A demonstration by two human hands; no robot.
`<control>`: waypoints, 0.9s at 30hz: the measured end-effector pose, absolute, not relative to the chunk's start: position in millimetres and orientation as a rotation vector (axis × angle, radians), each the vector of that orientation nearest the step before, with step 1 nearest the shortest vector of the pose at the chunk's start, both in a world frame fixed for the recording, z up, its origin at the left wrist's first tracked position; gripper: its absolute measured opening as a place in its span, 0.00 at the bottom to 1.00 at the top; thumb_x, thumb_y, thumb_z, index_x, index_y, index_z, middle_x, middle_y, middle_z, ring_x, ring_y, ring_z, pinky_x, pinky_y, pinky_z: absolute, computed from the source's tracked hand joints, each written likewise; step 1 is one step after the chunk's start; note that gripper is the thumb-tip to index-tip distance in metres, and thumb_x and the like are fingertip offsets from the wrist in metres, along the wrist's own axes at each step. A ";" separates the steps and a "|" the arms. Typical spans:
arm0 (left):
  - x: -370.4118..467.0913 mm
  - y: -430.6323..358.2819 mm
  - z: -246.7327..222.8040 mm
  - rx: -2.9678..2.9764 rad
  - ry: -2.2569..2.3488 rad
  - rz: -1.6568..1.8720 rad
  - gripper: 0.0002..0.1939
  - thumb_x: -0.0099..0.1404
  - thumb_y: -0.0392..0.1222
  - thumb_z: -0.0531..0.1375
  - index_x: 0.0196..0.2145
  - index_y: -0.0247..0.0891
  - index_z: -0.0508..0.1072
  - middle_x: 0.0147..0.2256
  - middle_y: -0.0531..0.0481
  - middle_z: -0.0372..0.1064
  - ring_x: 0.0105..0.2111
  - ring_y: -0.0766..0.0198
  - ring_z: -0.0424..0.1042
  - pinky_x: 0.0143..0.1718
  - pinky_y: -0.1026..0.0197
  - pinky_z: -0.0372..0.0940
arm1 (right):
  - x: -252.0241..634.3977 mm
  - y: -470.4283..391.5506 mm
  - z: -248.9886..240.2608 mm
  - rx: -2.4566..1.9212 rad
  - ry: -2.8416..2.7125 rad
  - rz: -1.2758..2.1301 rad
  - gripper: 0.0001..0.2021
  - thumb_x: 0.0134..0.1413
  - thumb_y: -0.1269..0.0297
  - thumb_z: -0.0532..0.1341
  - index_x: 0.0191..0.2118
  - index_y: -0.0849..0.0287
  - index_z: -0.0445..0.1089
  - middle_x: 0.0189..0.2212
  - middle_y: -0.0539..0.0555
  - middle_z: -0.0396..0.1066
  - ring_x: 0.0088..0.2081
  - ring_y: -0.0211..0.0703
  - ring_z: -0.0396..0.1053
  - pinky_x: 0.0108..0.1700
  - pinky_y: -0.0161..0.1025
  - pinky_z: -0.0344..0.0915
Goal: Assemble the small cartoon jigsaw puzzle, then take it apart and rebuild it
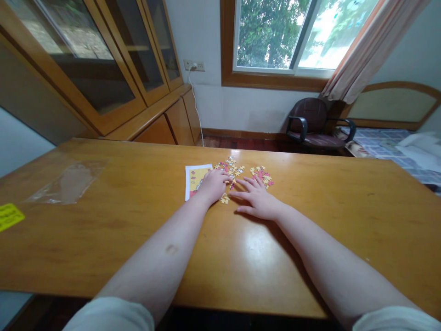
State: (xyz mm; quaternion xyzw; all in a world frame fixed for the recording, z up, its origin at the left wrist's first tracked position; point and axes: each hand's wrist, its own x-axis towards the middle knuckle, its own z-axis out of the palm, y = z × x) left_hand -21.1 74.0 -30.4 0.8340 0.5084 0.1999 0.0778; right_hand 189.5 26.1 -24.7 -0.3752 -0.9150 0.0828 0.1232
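Small yellow, pink and white puzzle pieces [234,168] lie in a loose heap near the far edge of the wooden table. A second cluster of pieces [262,174] is just to the right. My left hand [215,185] rests over the right part of a printed picture sheet [192,177], its fingers bent toward the heap; what its fingertips hold, if anything, is too small to tell. My right hand [257,198] has its fingers spread low over the table, between the two clusters, with nothing seen in its grasp. A few pieces lie between the hands.
A clear plastic bag [74,183] lies flat on the table [138,239] at the left, with a yellow label [10,217] at the left edge. Beyond the table stand a glass-doored cabinet [138,105], a chair [312,122] and a bed [386,142].
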 end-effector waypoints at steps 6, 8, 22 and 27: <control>-22.4 69.0 -20.2 2.184 1.849 0.633 0.17 0.64 0.37 0.50 0.45 0.43 0.75 0.45 0.47 0.75 0.44 0.54 0.73 0.44 0.56 0.66 | 191.1 28.5 -28.1 -1.174 -2.641 0.210 0.22 0.57 0.44 0.57 0.53 0.46 0.71 0.61 0.57 0.59 0.63 0.64 0.49 0.62 0.69 0.37; -22.5 68.1 -18.8 2.172 1.847 0.603 0.16 0.64 0.38 0.50 0.41 0.44 0.76 0.42 0.49 0.76 0.42 0.54 0.74 0.41 0.57 0.66 | 194.3 34.2 -30.3 -1.210 -2.569 0.164 0.18 0.57 0.47 0.58 0.46 0.49 0.76 0.57 0.56 0.65 0.62 0.61 0.51 0.62 0.68 0.38; -21.8 70.1 -21.9 2.119 1.743 0.706 0.15 0.62 0.37 0.50 0.37 0.42 0.76 0.40 0.49 0.77 0.42 0.54 0.73 0.43 0.56 0.66 | 184.1 19.4 -22.0 -1.047 -2.736 0.348 0.27 0.55 0.40 0.57 0.60 0.39 0.63 0.66 0.55 0.49 0.65 0.64 0.44 0.62 0.69 0.38; -23.4 71.8 -24.7 2.054 1.736 0.722 0.15 0.62 0.38 0.49 0.37 0.42 0.76 0.39 0.50 0.77 0.40 0.56 0.73 0.40 0.58 0.66 | 189.8 29.0 -25.0 -1.167 -2.604 0.231 0.17 0.60 0.47 0.56 0.46 0.47 0.76 0.59 0.54 0.63 0.62 0.61 0.52 0.62 0.67 0.40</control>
